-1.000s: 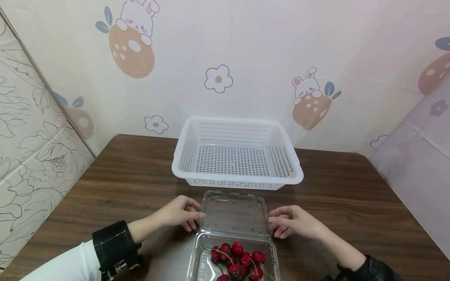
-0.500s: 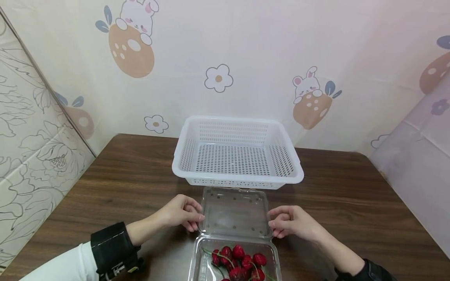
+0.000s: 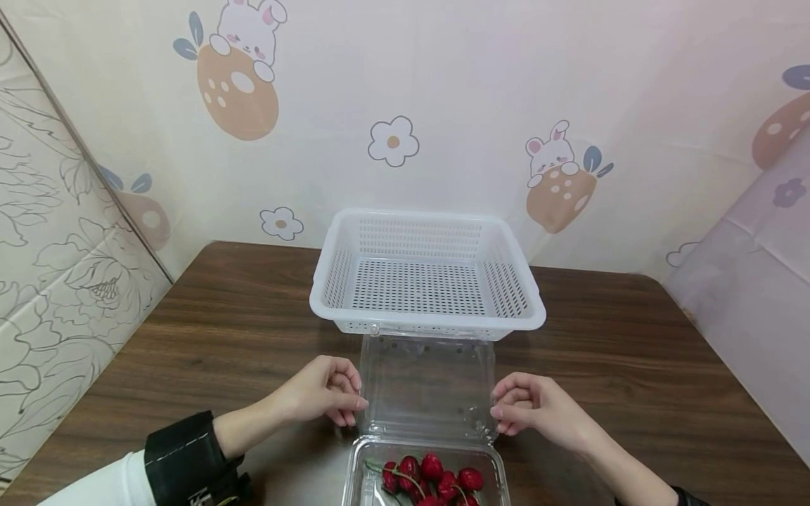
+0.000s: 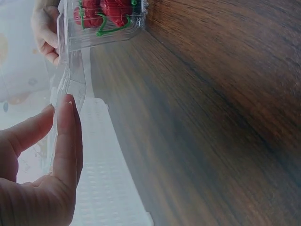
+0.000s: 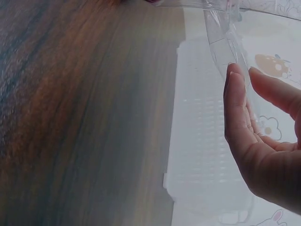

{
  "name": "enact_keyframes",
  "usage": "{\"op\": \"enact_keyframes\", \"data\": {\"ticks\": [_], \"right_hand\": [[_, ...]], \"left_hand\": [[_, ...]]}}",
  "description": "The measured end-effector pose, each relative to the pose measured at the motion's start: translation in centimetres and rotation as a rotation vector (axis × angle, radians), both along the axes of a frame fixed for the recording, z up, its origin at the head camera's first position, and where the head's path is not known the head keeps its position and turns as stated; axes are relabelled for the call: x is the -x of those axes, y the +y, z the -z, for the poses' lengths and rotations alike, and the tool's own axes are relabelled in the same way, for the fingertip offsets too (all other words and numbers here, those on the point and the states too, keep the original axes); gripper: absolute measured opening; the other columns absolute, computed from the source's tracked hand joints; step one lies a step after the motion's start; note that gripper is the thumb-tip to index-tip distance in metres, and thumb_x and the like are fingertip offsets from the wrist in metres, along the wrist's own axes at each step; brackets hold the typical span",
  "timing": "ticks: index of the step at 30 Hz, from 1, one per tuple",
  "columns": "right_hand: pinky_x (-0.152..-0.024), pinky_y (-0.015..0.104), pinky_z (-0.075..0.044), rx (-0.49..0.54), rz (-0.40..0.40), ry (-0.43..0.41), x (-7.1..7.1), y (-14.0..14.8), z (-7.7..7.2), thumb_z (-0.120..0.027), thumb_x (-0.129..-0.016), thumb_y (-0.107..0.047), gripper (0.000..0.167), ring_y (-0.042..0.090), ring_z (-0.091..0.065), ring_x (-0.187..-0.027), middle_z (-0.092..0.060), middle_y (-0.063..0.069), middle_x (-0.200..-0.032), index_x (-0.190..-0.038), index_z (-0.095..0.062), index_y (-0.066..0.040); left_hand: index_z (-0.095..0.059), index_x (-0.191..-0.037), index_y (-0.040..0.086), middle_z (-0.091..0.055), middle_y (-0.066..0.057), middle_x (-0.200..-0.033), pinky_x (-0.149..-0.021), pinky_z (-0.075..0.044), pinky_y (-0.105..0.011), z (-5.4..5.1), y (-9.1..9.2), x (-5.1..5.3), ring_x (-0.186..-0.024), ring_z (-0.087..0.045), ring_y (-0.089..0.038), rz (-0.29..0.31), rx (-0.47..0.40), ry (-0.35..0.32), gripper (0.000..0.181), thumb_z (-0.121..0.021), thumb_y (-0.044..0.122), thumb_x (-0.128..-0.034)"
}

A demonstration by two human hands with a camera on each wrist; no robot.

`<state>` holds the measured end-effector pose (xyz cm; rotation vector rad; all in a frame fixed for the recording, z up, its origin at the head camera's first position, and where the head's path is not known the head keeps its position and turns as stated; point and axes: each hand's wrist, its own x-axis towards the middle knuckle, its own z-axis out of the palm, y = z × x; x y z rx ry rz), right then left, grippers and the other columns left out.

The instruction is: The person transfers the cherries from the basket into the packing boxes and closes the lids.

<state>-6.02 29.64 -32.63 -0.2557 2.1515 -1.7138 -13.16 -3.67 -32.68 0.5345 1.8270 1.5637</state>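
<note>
A clear plastic clamshell box [image 3: 424,444] lies at the front of the table with its lid [image 3: 427,386] folded back and tilted upward. Several red cherries [image 3: 432,466] with green stems sit in its base, cut off by the lower frame edge. My left hand [image 3: 323,393] pinches the lid's left edge between thumb and fingers. At the opposite edge my right hand [image 3: 541,407] pinches the lid likewise. Both wrist views show the thin lid [image 4: 75,87] running between thumb and fingertips. The lid's far edge overlaps the front of a white basket in the head view.
Behind the box stands a white perforated plastic basket [image 3: 427,320] with nothing inside. The dark wooden table [image 3: 253,309] extends to both sides. A patterned curtain [image 3: 468,105] hangs close behind the table's back edge.
The lid has risen, and its far edge now reaches up in front of the basket. Both hands have moved slightly with it, the right one a little outward.
</note>
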Motion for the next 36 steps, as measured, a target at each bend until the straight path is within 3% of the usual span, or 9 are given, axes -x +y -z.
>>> {"op": "enact_keyframes", "data": {"ticks": [5,12,23,28,36], "right_hand": [[-0.059,0.039,-0.052,-0.029,0.009,0.04,-0.2,-0.1,-0.4,-0.06,-0.083,-0.006,0.024,0.021,-0.062,-0.068,-0.059,0.015,-0.077,-0.094,-0.048,0.012],[-0.058,0.035,-0.052,-0.054,0.01,0.158,0.0,-0.1,-0.9,-0.06,-0.082,-0.003,0.019,0.019,-0.061,-0.065,-0.058,0.015,-0.077,-0.092,-0.05,0.01],[-0.055,0.031,-0.051,-0.189,0.096,0.308,0.5,-0.4,-1.2,-0.066,-0.078,-0.007,0.017,0.016,-0.061,-0.064,-0.062,0.009,-0.077,-0.088,-0.055,0.001],[-0.055,0.027,-0.05,-0.233,0.149,0.38,0.7,-0.6,-1.2,-0.069,-0.076,-0.007,0.016,0.011,-0.06,-0.066,-0.061,0.008,-0.078,-0.085,-0.057,-0.003],[-0.058,0.025,-0.051,-0.278,0.189,0.493,1.2,-0.7,-1.2,-0.071,-0.073,-0.004,0.014,0.01,-0.061,-0.068,-0.062,0.003,-0.076,-0.08,-0.059,-0.006]], "left_hand": [[-0.049,-0.082,-0.008,-0.058,-0.012,-0.066,-0.051,-0.052,-0.039,-0.4,-0.1,-0.2,-0.054,-0.059,-0.021,0.005,-0.003,0.059,0.018,-0.065,-0.001,-0.0767],[-0.049,-0.081,-0.006,-0.06,-0.014,-0.068,-0.052,-0.05,-0.044,-0.7,-0.1,0.0,-0.055,-0.06,-0.028,0.008,-0.022,0.208,0.019,-0.066,0.0,-0.0756],[-0.053,-0.079,0.004,-0.061,-0.002,-0.071,-0.052,-0.049,-0.024,-1.1,0.0,0.2,-0.061,-0.061,-0.014,-0.048,0.053,0.476,0.017,-0.069,0.006,-0.075],[-0.054,-0.078,0.007,-0.06,0.002,-0.071,-0.052,-0.048,-0.022,-1.2,0.2,0.3,-0.061,-0.059,-0.008,-0.071,0.073,0.619,0.017,-0.07,0.009,-0.0746],[-0.054,-0.074,0.008,-0.06,0.003,-0.071,-0.054,-0.049,-0.02,-0.7,0.7,0.7,-0.065,-0.06,-0.007,-0.08,0.075,0.782,0.018,-0.069,-0.001,-0.073]]}}
